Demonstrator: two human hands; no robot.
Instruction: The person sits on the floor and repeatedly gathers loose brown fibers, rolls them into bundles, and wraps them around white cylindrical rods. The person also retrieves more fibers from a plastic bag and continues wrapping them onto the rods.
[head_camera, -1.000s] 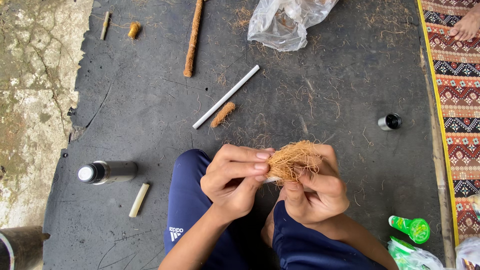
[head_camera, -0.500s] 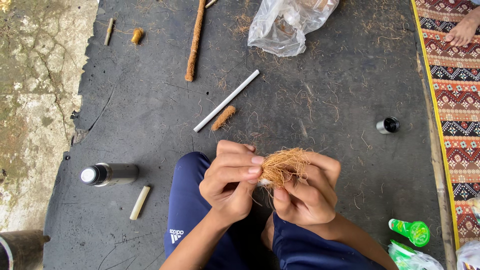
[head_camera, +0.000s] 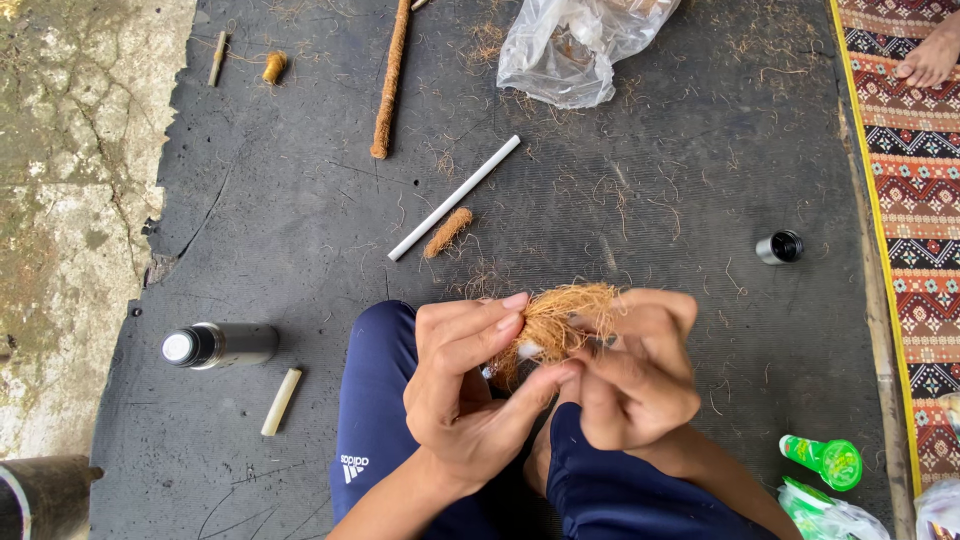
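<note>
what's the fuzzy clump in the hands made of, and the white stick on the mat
Clump: loose, wiry golden-brown strands, dry and matte, probably coconut-type plant fibre. White stick: a smooth, even, straight rod, likely plastic tube, though paper can't be ruled out.

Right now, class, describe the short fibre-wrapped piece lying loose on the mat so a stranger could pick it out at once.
Start at the black mat and find the long white tube lying slantwise near its middle. The short fibre-wrapped piece lies just beside that tube's lower half. Unlike the long fibre-wrapped stick farther up, it is stubby and brown.

Soft even daylight, sharp focus
</note>
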